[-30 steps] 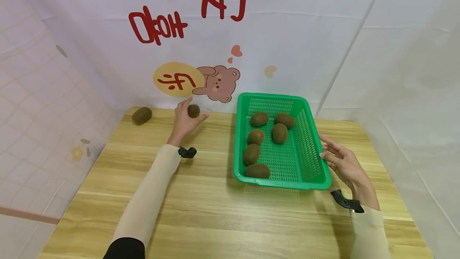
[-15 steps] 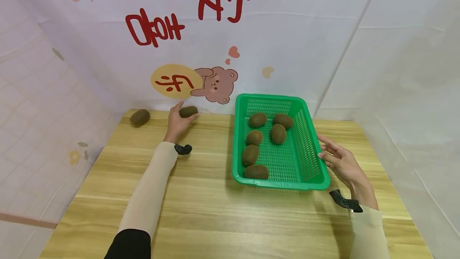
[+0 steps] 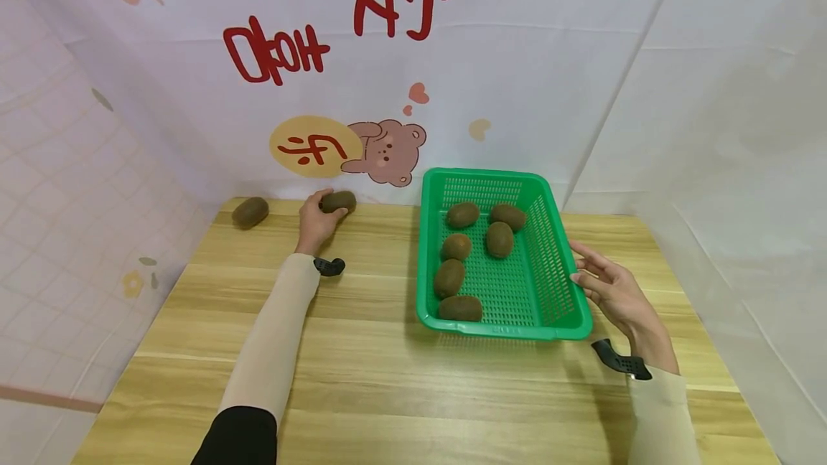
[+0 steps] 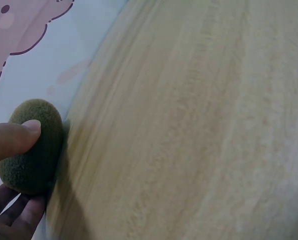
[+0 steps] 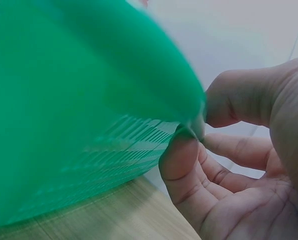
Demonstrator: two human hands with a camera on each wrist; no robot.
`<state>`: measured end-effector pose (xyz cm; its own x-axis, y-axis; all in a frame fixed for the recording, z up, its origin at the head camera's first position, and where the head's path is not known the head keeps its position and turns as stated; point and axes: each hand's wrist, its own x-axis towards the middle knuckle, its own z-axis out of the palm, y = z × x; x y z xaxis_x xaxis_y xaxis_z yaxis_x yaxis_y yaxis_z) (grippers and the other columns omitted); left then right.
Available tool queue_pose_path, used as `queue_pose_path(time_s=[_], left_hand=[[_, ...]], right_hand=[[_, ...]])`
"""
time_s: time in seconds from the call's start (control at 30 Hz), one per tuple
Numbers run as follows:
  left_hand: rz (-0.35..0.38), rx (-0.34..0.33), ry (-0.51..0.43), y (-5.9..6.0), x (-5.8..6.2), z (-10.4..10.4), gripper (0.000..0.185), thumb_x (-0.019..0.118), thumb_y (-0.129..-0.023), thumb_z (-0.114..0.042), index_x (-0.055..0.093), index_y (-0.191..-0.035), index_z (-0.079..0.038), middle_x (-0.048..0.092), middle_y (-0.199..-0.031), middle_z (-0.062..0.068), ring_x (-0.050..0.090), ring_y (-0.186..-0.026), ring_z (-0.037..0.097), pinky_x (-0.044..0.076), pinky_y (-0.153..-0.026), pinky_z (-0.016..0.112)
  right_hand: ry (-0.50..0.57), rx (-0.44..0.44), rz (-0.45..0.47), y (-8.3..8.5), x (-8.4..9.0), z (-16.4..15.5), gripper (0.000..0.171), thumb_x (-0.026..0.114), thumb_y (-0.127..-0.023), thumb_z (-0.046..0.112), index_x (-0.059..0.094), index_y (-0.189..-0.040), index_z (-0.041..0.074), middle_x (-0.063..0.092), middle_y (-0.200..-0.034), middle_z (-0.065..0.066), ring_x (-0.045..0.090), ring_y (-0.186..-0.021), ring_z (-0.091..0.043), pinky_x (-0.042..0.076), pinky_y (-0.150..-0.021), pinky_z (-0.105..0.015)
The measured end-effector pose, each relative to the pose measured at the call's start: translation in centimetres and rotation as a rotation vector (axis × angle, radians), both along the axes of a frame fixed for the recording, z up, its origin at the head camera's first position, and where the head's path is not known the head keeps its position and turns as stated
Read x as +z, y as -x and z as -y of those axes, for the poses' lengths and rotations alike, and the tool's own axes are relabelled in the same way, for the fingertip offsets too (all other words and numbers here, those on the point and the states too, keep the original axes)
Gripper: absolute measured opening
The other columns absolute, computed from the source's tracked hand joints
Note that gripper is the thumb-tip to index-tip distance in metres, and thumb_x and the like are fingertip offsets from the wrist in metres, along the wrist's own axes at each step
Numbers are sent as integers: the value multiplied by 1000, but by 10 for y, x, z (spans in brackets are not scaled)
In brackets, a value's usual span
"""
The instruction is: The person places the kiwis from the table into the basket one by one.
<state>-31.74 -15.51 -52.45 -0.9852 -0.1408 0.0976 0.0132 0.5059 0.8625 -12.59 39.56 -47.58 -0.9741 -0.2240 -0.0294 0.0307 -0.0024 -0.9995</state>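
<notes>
My left hand (image 3: 319, 212) reaches to the back of the wooden table (image 3: 375, 379) and grips a brown kiwi (image 3: 339, 201) against the backdrop. The left wrist view shows the thumb (image 4: 13, 138) on top of the kiwi (image 4: 34, 150) and fingers curled beneath it. A green plastic basket (image 3: 504, 179) stands right of centre with several kiwis (image 3: 450, 277) inside. My right hand (image 3: 604, 284) lies beside the basket's right rim, fingers relaxed. In the right wrist view its thumb (image 5: 181, 162) touches the basket's edge (image 5: 139, 75).
Another kiwi (image 3: 250, 212) lies at the far left back corner of the table. A printed white backdrop (image 3: 452, 77) closes off the back and a tiled wall (image 3: 77, 185) the left. Bare wood spreads across the front of the table.
My left hand has shifted slightly left and curled its fingers round the kiwi it was touching with its fingertips. The right hand and basket have stayed put.
</notes>
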Motion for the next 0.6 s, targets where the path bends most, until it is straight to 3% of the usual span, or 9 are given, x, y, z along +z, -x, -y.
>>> queue_pose_path(time_s=[0.23,0.6], left_hand=[[-27,27,-69,-2,-1,-1,53,79,-91,-15,61,-140,-7,59,-140,21,57,-126,36,50,-105,49],[-64,29,-111,-8,-1,-7,52,82,-89,-16,64,-137,-6,63,-132,21,61,-117,34,52,-99,45]], right_hand=[[-28,-9,2,-1,-3,0,69,60,-103,6,26,-163,8,55,-122,-3,64,-97,-7,58,-79,-20],[-86,-21,3,-2,-1,0,69,61,-104,11,27,-163,11,54,-124,-3,64,-97,-7,58,-79,-20]])
